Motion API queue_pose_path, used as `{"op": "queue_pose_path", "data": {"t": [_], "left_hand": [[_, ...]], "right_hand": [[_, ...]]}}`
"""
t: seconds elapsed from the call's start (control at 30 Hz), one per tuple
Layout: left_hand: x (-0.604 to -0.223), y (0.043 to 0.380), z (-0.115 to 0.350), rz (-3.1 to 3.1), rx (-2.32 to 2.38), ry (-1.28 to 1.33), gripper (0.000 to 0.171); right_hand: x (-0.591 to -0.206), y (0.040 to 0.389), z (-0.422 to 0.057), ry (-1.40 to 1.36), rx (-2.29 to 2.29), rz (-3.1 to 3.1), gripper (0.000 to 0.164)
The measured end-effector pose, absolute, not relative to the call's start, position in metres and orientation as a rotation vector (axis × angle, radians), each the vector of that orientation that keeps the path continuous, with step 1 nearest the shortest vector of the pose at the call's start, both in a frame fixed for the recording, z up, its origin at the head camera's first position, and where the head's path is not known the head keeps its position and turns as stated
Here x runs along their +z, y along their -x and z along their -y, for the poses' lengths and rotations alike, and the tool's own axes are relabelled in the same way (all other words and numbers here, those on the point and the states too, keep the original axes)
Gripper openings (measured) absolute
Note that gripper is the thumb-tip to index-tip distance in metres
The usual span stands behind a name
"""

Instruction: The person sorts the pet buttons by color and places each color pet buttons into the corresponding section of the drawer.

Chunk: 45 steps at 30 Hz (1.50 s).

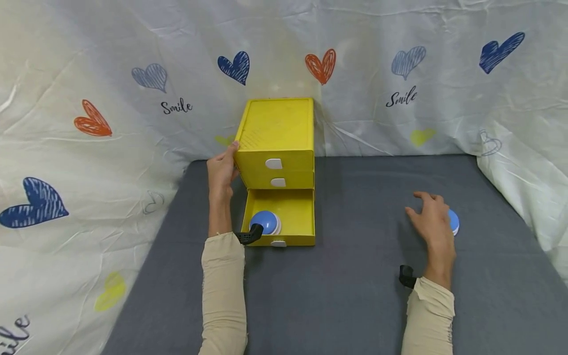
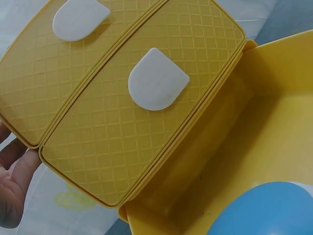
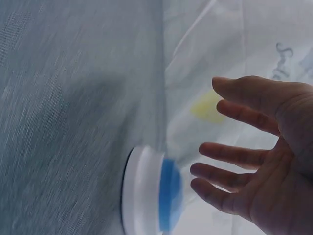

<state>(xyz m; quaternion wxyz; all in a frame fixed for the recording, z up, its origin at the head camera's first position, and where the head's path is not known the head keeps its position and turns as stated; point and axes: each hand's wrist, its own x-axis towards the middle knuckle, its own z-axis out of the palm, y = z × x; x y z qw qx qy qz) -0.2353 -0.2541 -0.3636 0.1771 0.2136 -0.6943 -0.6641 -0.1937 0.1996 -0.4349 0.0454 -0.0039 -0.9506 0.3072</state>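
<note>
A yellow drawer unit (image 1: 279, 123) with white tabs stands at the back of the table, its bottom drawer (image 1: 295, 209) pulled out and the two upper drawers closed. My left hand (image 1: 220, 170) holds the unit's left side near the upper front corner. Inside the open drawer, at its left, lies a blue-topped white push button (image 1: 265, 222). On the right, my right hand (image 1: 429, 217) hovers with spread fingers above the table, holding nothing. Partly hidden behind it sits a second blue-and-white push button (image 1: 453, 222), also seen in the right wrist view, apart from the fingers.
A dark grey cloth (image 1: 355, 296) covers the table. White sheeting (image 1: 275, 29) printed with hearts and "Smile" hangs behind and along both sides, close behind the drawer unit. Black wrist cameras (image 1: 407, 276) stick out from both sleeves.
</note>
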Motion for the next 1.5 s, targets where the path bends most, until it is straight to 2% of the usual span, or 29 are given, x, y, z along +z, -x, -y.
{"op": "queue_pose_path", "data": {"t": [0.5, 0.93, 1.5], "left_hand": [[-0.365, 0.237, 0.255, 1.978, -1.872, -0.62, 0.057], [-0.366, 0.235, 0.256, 2.014, -1.828, -0.582, 0.058], [-0.366, 0.234, 0.255, 1.982, -1.831, -0.529, 0.058]], "right_hand": [[-0.45, 0.185, -0.233, 0.316, 0.924, 2.931, 0.048], [-0.453, 0.186, -0.24, 0.287, 0.844, 2.858, 0.051], [-0.432, 0.184, -0.229, 0.245, 0.896, 2.791, 0.05]]}}
